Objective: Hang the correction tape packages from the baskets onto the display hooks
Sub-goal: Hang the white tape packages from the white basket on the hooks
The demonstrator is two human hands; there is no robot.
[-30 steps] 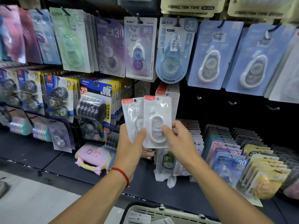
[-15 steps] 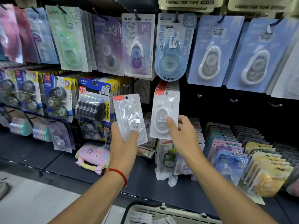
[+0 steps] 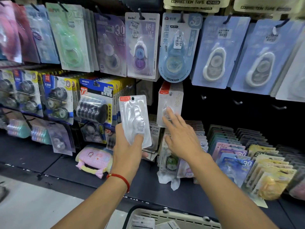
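Note:
My left hand (image 3: 127,149) grips a clear correction tape package (image 3: 134,119) with a red top strip, held upright in front of the shelves. A second package of the same kind (image 3: 170,103) hangs at the front of a stack on a display hook in the middle row. My right hand (image 3: 181,136) is spread, its fingertips touching the lower part of that hanging package. A white basket (image 3: 165,217) shows at the bottom edge, with more packages inside.
Blue and purple correction tape cards (image 3: 219,52) hang in the top row. Bare hooks (image 3: 237,102) stick out of the dark panel to the right. Rows of packages (image 3: 239,156) stand on the lower shelf, and a pink plush case (image 3: 94,160) lies there.
My right hand carried its package up to the hook, let go of it and now only touches it with straight fingers. My left hand kept its package, shifting slightly.

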